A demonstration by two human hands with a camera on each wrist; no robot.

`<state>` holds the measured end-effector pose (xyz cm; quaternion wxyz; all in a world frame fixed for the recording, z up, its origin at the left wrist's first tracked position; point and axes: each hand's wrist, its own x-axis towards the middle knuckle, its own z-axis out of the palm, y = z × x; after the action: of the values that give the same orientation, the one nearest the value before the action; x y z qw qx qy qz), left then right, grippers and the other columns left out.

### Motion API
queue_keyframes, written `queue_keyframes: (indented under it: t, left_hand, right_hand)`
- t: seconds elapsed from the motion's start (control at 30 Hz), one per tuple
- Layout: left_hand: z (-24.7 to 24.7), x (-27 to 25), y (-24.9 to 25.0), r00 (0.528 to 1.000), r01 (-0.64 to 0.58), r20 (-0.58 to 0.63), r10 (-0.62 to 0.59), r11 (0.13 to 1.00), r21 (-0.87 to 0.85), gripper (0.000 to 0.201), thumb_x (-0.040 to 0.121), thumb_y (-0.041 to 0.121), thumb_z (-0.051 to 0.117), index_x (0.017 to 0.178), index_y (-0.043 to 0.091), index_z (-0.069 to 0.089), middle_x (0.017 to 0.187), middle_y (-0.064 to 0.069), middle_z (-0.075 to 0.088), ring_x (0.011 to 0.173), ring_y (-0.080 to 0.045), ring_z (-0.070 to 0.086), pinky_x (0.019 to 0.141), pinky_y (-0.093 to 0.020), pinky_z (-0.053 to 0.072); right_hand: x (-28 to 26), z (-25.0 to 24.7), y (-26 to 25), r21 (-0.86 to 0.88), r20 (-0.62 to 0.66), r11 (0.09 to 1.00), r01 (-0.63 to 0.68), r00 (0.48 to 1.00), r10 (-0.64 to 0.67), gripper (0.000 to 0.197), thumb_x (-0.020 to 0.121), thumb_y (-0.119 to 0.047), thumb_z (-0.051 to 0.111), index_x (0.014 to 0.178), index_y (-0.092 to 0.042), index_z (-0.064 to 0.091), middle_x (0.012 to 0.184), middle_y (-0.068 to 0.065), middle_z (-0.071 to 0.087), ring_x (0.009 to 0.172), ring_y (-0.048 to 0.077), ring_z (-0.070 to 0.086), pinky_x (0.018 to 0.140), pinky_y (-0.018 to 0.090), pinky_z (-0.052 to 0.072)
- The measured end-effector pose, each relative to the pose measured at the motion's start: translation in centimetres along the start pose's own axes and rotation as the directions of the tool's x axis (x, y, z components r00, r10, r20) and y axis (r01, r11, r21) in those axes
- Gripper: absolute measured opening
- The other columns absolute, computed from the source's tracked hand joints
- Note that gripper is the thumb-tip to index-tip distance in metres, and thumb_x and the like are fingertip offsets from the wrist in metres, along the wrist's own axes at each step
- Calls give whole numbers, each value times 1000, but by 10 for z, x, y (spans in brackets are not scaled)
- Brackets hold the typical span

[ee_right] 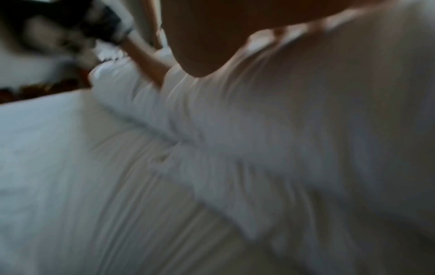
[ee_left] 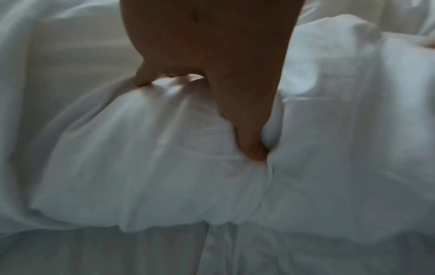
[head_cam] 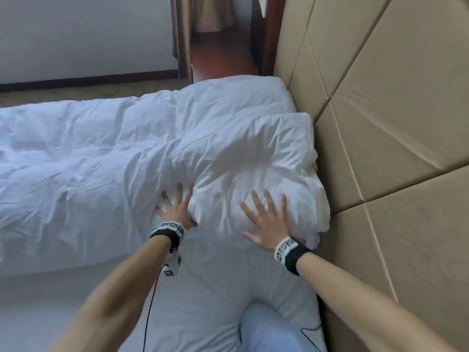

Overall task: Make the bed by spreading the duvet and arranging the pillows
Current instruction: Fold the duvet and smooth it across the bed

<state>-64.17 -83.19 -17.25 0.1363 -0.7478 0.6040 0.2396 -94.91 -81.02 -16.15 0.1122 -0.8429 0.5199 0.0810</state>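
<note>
A crumpled white pillow lies against the headboard, with a second pillow behind it. The white duvet covers the bed's left part, and its wrinkled end meets the near pillow. My left hand lies with spread fingers on the duvet's end. Its thumb is pushed into the crease between the duvet and the pillow. My right hand presses flat on the near pillow, fingers spread. In the blurred right wrist view only the heel of that hand shows.
A tan padded headboard runs along the right. Bare white sheet lies in front of the pillows, and my knee in light blue trousers rests on it. A black cable hangs from my left wrist. Carpet and a wooden bedside unit lie beyond the bed.
</note>
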Motion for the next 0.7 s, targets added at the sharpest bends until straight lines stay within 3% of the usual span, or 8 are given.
queue_keyframes:
  t: [0.1,0.17,0.27,0.4,0.47,0.53,0.63,0.7]
  left_hand:
    - [8,9,-5,1000,1,-17,0,998,56,136,68,53,83,146,55,-29,165,13,-20,148,-52,-7,102,-80,25]
    - [27,-1,-5,990,-19,-141,32,996,93,129,72,58,78,155,44,-20,167,8,-16,149,-50,-8,105,-80,19]
    - [64,-28,-8,932,-124,-326,159,984,126,123,75,65,72,162,16,0,169,-5,-9,153,-42,-9,111,-75,6]
    - [89,-37,-11,947,-165,-225,228,949,268,145,56,66,83,160,7,2,168,-15,-7,152,-45,-9,109,-76,-7]
    - [98,-15,-11,961,-137,-187,204,937,321,121,73,40,76,160,7,-2,168,-17,-8,152,-46,-4,108,-78,4]
    - [90,3,-7,977,-108,-152,150,962,252,84,85,16,41,160,5,5,165,-23,10,147,-48,23,102,-73,33]
    - [52,-6,-2,973,-186,-102,209,963,196,55,92,1,28,146,-3,38,129,-30,56,111,-46,62,85,-55,53]
    - [30,-37,-4,940,-295,-94,328,920,258,38,95,-3,40,131,-1,54,116,-23,67,107,-41,67,87,-48,52]
  right_hand:
    - [-42,31,9,-135,113,990,-48,992,63,138,62,-59,87,160,-42,-9,170,7,-13,155,44,-7,110,81,5]
    - [-25,27,18,-222,103,971,-91,988,116,144,64,-35,92,157,-46,-18,169,6,-19,154,44,-13,108,82,8]
    - [23,20,34,-299,-3,953,-57,998,59,135,75,-18,82,154,-48,-23,167,7,-27,152,46,-16,106,84,3]
    - [61,30,48,-381,75,921,77,996,-53,95,89,-13,50,157,-47,-7,170,18,1,150,54,12,100,86,19]
    - [57,42,53,-377,211,916,140,976,-62,81,89,-11,44,155,-45,11,160,23,33,136,52,42,89,79,40]
    - [54,49,54,-344,212,927,146,974,-75,70,91,-9,42,149,-45,28,139,22,56,109,45,62,71,64,54]
    - [47,33,43,-298,85,945,134,990,-113,70,85,-1,38,140,-44,43,117,18,64,77,38,65,54,48,56]
    - [24,1,29,-311,64,941,134,991,-120,76,86,6,42,141,-46,34,124,16,58,82,39,65,62,48,57]
